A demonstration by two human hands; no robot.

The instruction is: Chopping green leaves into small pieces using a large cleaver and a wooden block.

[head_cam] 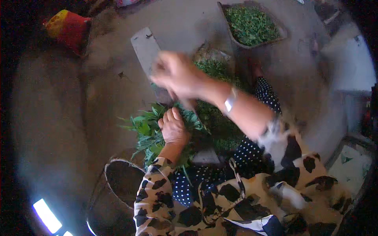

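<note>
My left hand [173, 126] presses down on a bundle of leafy green stems [147, 132], its fingers closed over them. Above and to its right, my right hand [177, 73] is raised and blurred, its fingers curled. Something thin and dark seems to be under that fist, but blur hides what it is. A long board [146, 48] runs from beyond my right hand down toward the greens. Chopped greens [214, 69] lie in a heap to the right of the board, partly beneath my right forearm.
A tray of chopped greens [251, 25] stands on the floor at the upper right. A red and yellow bag [69, 31] is at the upper left. A loop of rope or wire [107, 177] lies at my lower left, near a bright light [47, 216]. A pale container [350, 165] sits at the right edge.
</note>
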